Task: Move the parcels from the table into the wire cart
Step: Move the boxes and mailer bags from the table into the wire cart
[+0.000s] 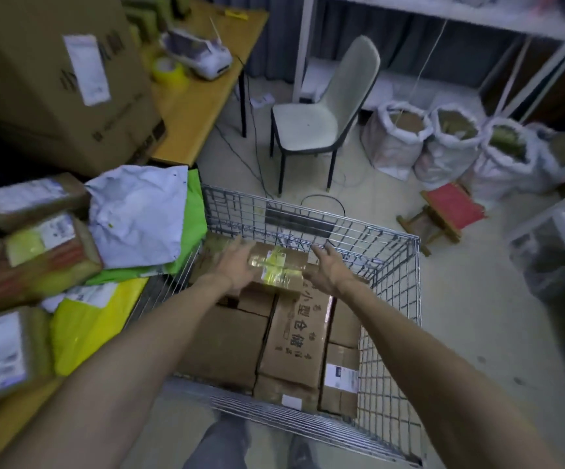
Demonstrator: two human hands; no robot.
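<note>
Parcel (283, 270), small brown carton crossed with glossy yellow tape, between left hand (237, 265) and right hand (325, 270). Both grips wide open, fingers spread, clasping nothing; left fingertips blurred at its edge, contact unclear. Sits atop larger cartons (294, 333) inside wire cart (389, 333). Alongside, table (189, 103) heaped with mailers (139, 214).

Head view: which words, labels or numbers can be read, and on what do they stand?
"小型仓储": on the long box in the cart.
Small print beside it: too small to read.
Table parcels and big box: labels blurred, unreadable.
</note>
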